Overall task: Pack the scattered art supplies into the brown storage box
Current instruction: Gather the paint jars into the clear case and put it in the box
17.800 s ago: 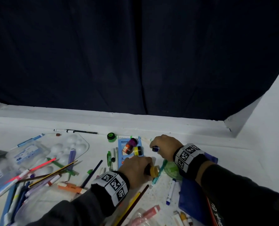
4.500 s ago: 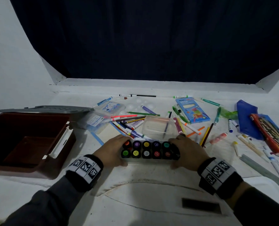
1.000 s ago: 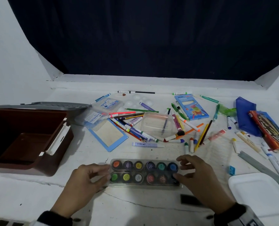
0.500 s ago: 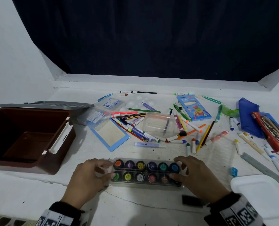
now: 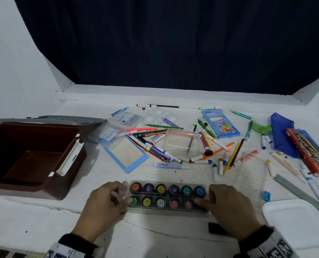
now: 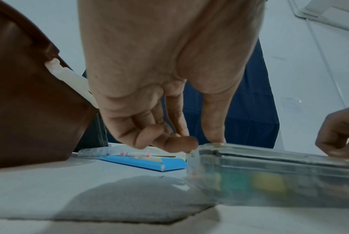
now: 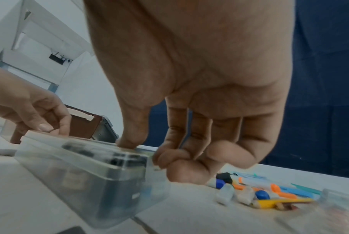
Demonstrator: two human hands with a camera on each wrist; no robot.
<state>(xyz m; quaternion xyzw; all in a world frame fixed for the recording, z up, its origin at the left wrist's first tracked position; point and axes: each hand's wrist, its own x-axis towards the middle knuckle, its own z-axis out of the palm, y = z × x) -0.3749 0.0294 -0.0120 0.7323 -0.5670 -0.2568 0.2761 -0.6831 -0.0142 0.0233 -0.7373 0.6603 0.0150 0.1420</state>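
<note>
Left hand point(image 5: 106, 203) and right hand point(image 5: 227, 207) clamped on opposite ends of clear paint-pot case point(image 5: 168, 197), right of open brown storage box point(image 5: 32, 157), on white surface point(image 5: 43, 216)

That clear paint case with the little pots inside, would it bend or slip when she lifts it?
The paint case looks like hard moulded plastic, so probably stiff. Its smooth, glossy sides may be slippery, which fits the left hand and right hand gripping opposite ends. Twelve pots likely make it fairly heavy.

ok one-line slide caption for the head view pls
Both hands, left and right, grip the ends of a clear paint-pot case beside the open brown storage box.
</note>
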